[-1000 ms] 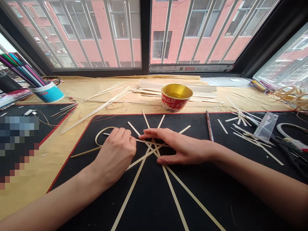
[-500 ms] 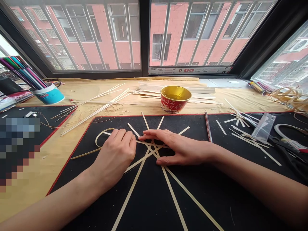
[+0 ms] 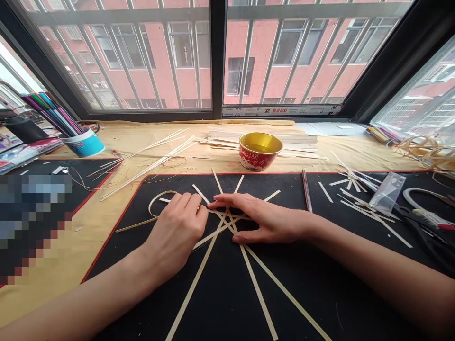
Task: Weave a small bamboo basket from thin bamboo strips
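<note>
Several thin bamboo strips (image 3: 192, 284) lie crossed like a star on a black mat (image 3: 220, 312), their ends fanning outward. Over the right side of the crossing rests my right hand (image 3: 266, 219), fingers stretched out and thumb apart, touching the strips. To the left of the crossing, my left hand (image 3: 182, 228) is closed on a narrow bamboo strip (image 3: 137, 224) that curls into a loop and trails off leftward. Its fingertips are partly hidden behind the knuckles, close to the right hand's fingertips.
A red bowl (image 3: 261, 158), gold inside, stands behind the mat. Long loose strips (image 3: 149, 166) lie back left, near a blue cup (image 3: 84, 143) of pens. Right of my hands are a pencil (image 3: 306, 190), cut scraps, a clear plastic bag (image 3: 388, 194) and a black-handled tool (image 3: 423, 226).
The view has tilted up and shifted slightly, so things sit a little lower and further right. Both hands keep nearly the same pose on the strips.
</note>
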A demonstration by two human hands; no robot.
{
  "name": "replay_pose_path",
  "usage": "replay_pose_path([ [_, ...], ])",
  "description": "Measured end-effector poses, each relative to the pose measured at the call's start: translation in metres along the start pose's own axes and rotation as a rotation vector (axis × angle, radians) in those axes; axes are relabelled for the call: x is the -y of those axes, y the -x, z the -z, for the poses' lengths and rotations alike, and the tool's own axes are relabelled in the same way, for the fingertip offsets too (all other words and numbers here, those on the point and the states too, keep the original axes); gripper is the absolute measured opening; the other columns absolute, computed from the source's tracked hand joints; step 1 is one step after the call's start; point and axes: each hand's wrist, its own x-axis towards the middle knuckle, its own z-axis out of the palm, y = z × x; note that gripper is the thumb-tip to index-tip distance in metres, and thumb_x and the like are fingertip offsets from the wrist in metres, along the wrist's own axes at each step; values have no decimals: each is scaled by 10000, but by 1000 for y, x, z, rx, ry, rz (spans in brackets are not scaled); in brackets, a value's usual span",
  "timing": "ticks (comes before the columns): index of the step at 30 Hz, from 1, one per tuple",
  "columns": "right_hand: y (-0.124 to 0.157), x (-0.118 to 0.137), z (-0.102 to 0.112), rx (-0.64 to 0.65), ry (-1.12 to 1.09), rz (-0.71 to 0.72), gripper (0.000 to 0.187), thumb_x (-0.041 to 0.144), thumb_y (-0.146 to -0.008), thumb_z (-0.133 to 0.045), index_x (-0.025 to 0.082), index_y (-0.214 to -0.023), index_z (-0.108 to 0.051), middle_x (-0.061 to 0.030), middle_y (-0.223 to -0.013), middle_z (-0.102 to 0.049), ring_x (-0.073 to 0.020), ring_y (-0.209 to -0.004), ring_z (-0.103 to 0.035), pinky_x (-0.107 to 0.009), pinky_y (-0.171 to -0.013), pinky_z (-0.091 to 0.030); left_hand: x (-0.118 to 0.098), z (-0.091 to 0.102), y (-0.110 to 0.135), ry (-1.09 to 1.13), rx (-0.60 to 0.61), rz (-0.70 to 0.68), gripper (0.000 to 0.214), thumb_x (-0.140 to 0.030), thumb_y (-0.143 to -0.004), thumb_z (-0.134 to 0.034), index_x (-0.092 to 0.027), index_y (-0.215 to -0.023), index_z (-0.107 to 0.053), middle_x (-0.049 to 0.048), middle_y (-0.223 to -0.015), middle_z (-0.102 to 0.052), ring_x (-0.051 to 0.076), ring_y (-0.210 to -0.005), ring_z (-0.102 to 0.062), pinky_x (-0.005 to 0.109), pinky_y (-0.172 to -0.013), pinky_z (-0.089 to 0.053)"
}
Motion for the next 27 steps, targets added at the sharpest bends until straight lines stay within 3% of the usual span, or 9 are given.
replay_pose_path([
  [2, -1, 0, 1, 15, 17, 20, 635, 293, -871, -590, 128, -1414, -306, -122, -1437, -423, -202, -1330, -371, -376, -1122, -294, -8, 10, 2, 76, 93, 16, 212, 27, -717, -460, -157, -682, -560, 67, -712, -579, 201, -601, -523, 314, -560, -433],
  [7, -2, -1, 1, 40, 72, 111, 544, 300, -905, -544, 124, -1390, -373, -123, -1428, -425, -186, -1360, -320, -370, -1136, -252, -32, 42, 6, 141, 548, 62, 218, 33, -647, -521, -162, -740, -551, 53, -768, -584, 194, -633, -563, 293, -551, -460],
  [11, -2, -4, 0, 64, 104, 138, 482, 325, -921, -522, 165, -1366, -427, -107, -1459, -397, -186, -1387, -284, -390, -1147, -222, -39, 54, 2, 127, 682, 87, 263, 44, -618, -502, -152, -785, -559, 76, -856, -602, 208, -726, -586, 302, -613, -495],
  [16, -2, -5, 0, 90, 114, 122, 452, 346, -926, -515, 185, -1346, -472, -91, -1487, -364, -191, -1403, -256, -402, -1156, -197, -36, 52, 0, 169, 666, 82, 294, 61, -658, -449, -128, -845, -574, 100, -908, -601, 227, -803, -602, 328, -680, -510],
  [22, -2, -6, -1, 87, 102, 117, 468, 352, -918, -523, 199, -1356, -467, -87, -1486, -366, -201, -1395, -269, -416, -1154, -197, -27, 33, 7, 359, 476, 176, 201, -102, -903, -398, -150, -858, -588, 68, -881, -591, 208, -776, -604, 329, -680, -490],
  [27, -2, -4, -2, 90, 89, 87, 452, 347, -913, -523, 186, -1334, -487, -102, -1486, -361, -215, -1393, -272, -430, -1148, -212, -22, 24, 0, 561, 399, 331, 108, -273, -884, -567, -174, -884, -612, 37, -917, -625, 197, -810, -620, 311, -719, -468],
])
